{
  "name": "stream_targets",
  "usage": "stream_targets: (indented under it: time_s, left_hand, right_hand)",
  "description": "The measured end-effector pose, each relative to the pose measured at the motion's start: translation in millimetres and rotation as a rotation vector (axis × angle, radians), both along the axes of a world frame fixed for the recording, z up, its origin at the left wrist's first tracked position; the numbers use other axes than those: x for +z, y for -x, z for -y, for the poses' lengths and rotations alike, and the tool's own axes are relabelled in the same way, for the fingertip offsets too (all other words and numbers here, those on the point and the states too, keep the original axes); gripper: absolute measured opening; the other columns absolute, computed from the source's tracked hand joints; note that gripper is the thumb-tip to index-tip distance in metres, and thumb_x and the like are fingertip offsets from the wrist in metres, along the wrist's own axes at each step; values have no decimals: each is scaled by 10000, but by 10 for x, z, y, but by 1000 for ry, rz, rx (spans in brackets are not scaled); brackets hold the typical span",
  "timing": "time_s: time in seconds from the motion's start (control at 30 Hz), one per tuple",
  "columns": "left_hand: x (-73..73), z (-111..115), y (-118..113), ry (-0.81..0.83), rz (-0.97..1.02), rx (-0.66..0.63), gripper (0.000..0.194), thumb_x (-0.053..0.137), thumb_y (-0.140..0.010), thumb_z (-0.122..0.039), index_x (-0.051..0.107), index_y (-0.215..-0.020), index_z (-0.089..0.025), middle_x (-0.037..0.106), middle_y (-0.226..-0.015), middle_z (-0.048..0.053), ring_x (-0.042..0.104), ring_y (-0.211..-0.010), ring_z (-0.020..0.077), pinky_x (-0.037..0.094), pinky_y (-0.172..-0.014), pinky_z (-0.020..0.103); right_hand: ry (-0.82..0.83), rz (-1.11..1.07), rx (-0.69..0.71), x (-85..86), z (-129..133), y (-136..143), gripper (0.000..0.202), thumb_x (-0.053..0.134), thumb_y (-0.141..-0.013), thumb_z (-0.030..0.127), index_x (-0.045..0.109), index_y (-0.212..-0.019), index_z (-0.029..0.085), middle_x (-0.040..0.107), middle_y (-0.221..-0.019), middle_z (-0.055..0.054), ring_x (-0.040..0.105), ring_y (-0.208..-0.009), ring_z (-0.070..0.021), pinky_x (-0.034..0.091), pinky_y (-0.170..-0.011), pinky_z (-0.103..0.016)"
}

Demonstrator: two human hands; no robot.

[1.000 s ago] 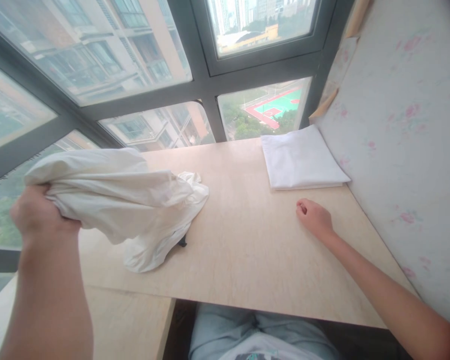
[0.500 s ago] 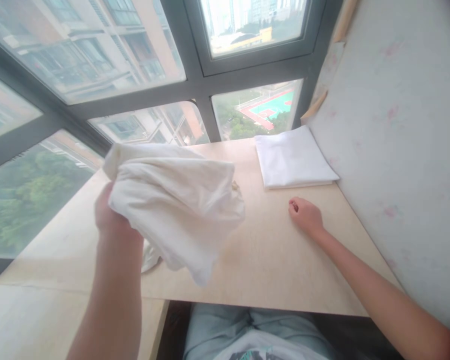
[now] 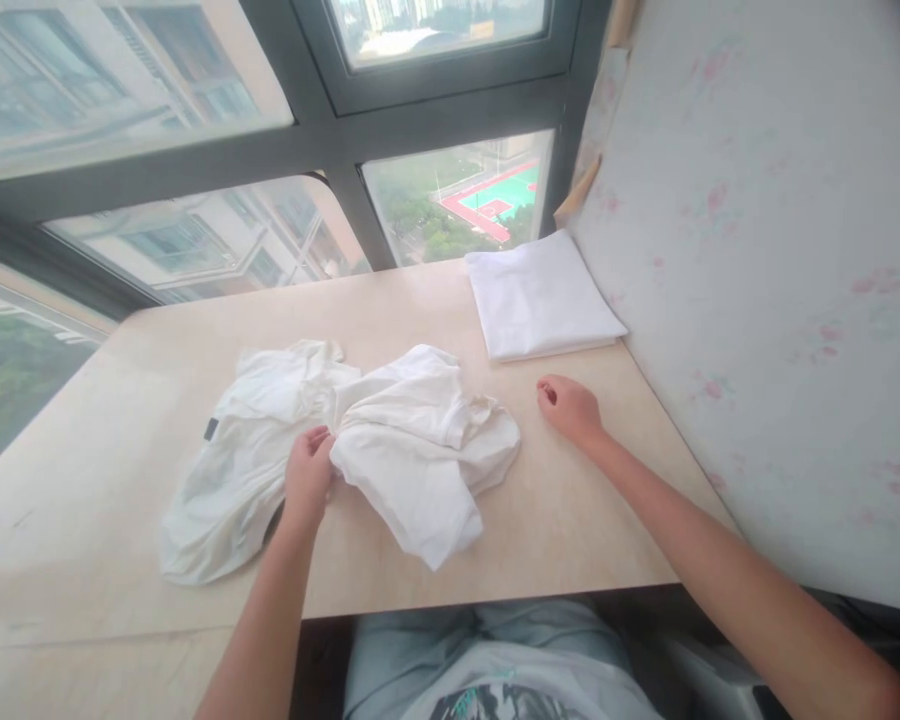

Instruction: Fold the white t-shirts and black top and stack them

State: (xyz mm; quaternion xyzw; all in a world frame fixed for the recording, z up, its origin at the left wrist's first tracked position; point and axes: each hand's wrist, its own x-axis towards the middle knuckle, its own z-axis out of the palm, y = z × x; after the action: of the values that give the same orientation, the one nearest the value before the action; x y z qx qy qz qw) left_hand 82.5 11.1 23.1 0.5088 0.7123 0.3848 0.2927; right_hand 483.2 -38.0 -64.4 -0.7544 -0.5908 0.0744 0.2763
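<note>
No wording, brand or number legible anywhere in view. Two spots that carry marks:

1. Shirt worn by the person (image 3: 562, 690), bottom edge of view. Chest print (image 3: 495, 704) in dark grey and black, with teal strokes (image 3: 466, 702) over it and a fainter teal line (image 3: 504, 673) above. Strokes look letter-like; too blurred to spell out, and the print is cut off by the frame.

2. White garment (image 3: 229, 480) lying leftmost on the bench (image 3: 131, 400). Small dark tag (image 3: 210, 429) at its left edge; no characters can be made out.
</note>
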Motion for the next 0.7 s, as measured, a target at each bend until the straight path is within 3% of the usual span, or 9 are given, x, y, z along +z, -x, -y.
stream_targets:
  time_s: [0.07,0.13,0.2,0.27,0.33,0.43,0.57,0.63,0.7]
  left_hand:
    - [75,104,60,-75,-114,4,296,645,-822,-266,629,-1093,-146,642,-1088,88,606,-1050,257,509,-912,420]
    - [202,295,-12,-268,-287,-79,283,602,-841,-256,622,-1110,-172,639,-1107,83,594,-1079,253,492,-930,404]
    - [341,558,-221,-483,-444,-293,227,558,-886,-251,621,-1094,-186,655,-1083,79,609,-1054,238,487,-933,395]
    - [435,840,-521,-562,-490,-587,229,556,-908,-235,604,-1129,-199,659,-1131,86,612,-1075,230,483,-948,389]
    - [435,1074,-823,-542,-610,-804,295,612,-890,-279,591,-1176,-211,643,-1207,101,596,-1111,257,470,-968,430]
    - [254,1248,-1071,-446,-792,-910,397,689,-829,-292,588,-1203,-204,591,-1329,123,545,-1210,322,440,-1014,515]
    - [-36,1221,-832,-414,-870,-869,440,572,-828,-93,570,-1255,-200,613,-1321,108,625,-1080,275,529,-853,410]
    - [-85,1171,-557,-407,-793,-815,463,504,-826,-37,580,-1247,-215,658,-1249,73,655,-1008,222,536,-810,335]
    - [-72,1121,-264,-388,-693,-711,426,487,-837,-46,612,-1196,-239,688,-1179,33,665,-998,190,528,-821,287]
  right_hand:
    - [-42,-25,47,-32,7,-10,218,496,-860,230,682,-968,193,700,-940,-67,614,-833,-182,408,-708,-278]
    - [-78,-20,134,-41,15,12,237,503,-867,242,681,-1014,187,693,-1007,-86,620,-928,-203,449,-793,-301]
    - [-100,-9,237,-23,10,98,270,523,-867,263,675,-1076,183,680,-1084,-102,601,-1035,-229,461,-884,-336]
    - [-114,-36,332,19,-19,262,324,560,-849,285,662,-1139,181,658,-1173,-115,569,-1125,-248,445,-973,-373]
    - [-98,-122,401,78,-74,485,370,606,-814,300,661,-1159,181,649,-1204,-121,553,-1164,-258,413,-1034,-397]
    - [69,-372,389,203,-171,809,350,655,-763,314,696,-1084,183,695,-1093,-112,587,-1086,-259,411,-1017,-394]
    - [250,-575,340,449,-199,977,280,604,-804,381,726,-945,172,725,-891,-84,627,-836,-220,484,-797,-331]
    - [341,-755,373,613,-137,947,302,580,-829,414,724,-916,163,723,-866,-78,626,-769,-197,492,-720,-302]
    - [441,-1073,360,795,-35,893,312,616,-819,437,712,-924,158,717,-884,-78,624,-748,-176,493,-696,-285]
